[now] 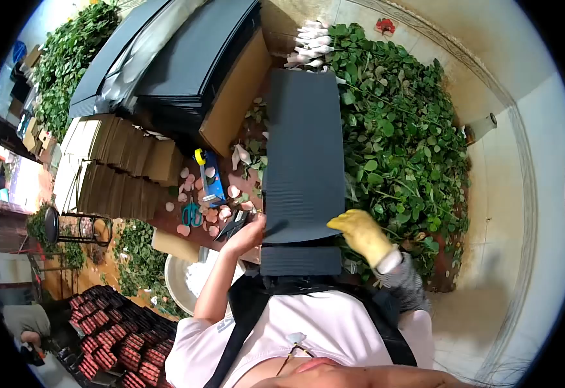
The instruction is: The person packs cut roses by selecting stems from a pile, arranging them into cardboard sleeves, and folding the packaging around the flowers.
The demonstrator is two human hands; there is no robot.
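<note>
A long dark grey corrugated cardboard sheet stretches away from me across the table, with a shorter corrugated piece at its near end. My left hand, bare, is curled beside the sheet's near left edge. In it is a black-and-silver hand tool whose exact kind I cannot make out. On the opposite side, my right hand wears a yellow glove. Its fingers are stretched out, their tips over the sheet's near right edge; the thumb is hard to see.
Leafy cut stems are heaped on the right, beside wrapped white blooms. Left are teal scissors, a blue tape dispenser, loose petals, cardboard stacks and dark sheets. A white bucket stands below.
</note>
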